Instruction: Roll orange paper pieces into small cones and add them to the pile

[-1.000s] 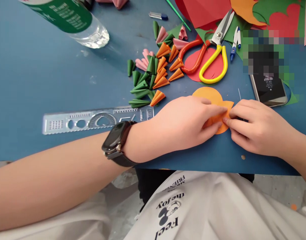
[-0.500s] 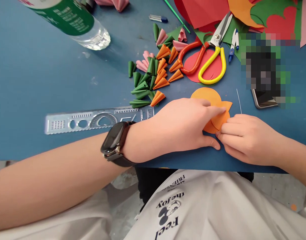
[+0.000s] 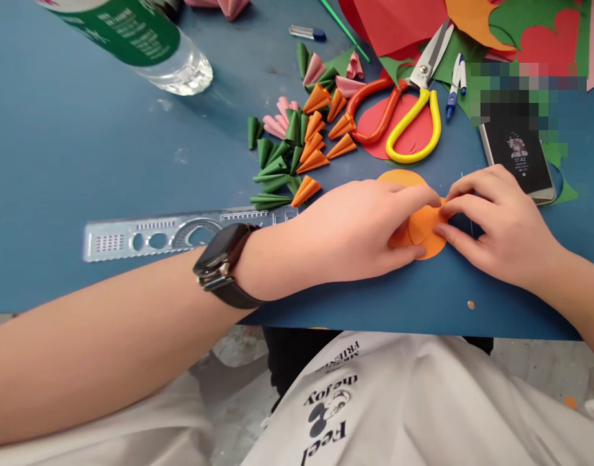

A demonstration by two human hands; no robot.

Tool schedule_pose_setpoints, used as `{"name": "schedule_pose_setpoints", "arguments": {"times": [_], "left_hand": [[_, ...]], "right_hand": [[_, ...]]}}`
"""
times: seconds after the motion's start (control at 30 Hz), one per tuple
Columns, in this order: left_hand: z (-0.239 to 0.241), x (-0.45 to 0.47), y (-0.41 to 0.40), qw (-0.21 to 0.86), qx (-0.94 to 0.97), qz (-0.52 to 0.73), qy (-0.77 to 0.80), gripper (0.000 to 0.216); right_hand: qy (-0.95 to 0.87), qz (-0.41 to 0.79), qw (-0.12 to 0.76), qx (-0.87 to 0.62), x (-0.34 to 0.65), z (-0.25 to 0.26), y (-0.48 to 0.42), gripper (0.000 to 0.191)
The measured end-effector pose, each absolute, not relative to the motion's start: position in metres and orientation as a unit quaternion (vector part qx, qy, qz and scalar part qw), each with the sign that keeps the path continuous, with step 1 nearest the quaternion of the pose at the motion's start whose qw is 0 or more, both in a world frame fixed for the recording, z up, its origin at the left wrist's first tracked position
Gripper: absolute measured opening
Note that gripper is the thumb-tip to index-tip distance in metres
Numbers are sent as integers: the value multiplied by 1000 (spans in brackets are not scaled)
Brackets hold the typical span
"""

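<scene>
A round piece of orange paper (image 3: 404,178) lies near the front edge of the blue table, with a curved line or fold on its lower part. My left hand (image 3: 360,226), a black watch on its wrist, holds it from the left, thumb on the lower part and index finger along the upper right. On the right side my right hand (image 3: 495,223) pinches the paper's edge between thumb and fingertips, close to the left index finger. Part of the paper is hidden beneath my hands. A thin white line (image 3: 472,223) shows beside my right fingers.
Scissors (image 3: 413,97) lie on red paper beyond my hands. Rolled paper cones (image 3: 282,152) sit left of them, above a clear ruler (image 3: 156,239). A phone (image 3: 517,155), pen (image 3: 455,90), water bottle (image 3: 146,45) and small round disc (image 3: 471,305) are also there.
My right hand has moved up along the paper's right edge, uncovering the small disc. The pointed paper flap no longer sticks out. The phone's screen has lit up.
</scene>
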State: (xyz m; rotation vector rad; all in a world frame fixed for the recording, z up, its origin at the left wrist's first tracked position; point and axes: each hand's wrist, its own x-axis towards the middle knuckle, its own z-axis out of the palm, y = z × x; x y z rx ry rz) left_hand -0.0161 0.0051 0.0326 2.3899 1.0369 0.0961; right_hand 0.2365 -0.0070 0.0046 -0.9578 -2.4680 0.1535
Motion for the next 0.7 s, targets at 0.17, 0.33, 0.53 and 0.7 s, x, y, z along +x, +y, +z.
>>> {"name": "schedule_pose_setpoints", "arguments": {"times": [0.17,0.33,0.53,0.7], "left_hand": [[29,-19,5,257,881,76,390,55],[26,-22,7,255,884,71,384,49],[27,-23,6,262,889,89,364,31],[29,-23,4,280,884,120,355,14]], "right_hand": [[-898,70,246,-357,237,5,-7,26],[-899,84,253,-346,239,8,-7,20],[-895,89,277,-337,241,10,-6,15],[-859,185,305,-365,240,14,-9,17]]}}
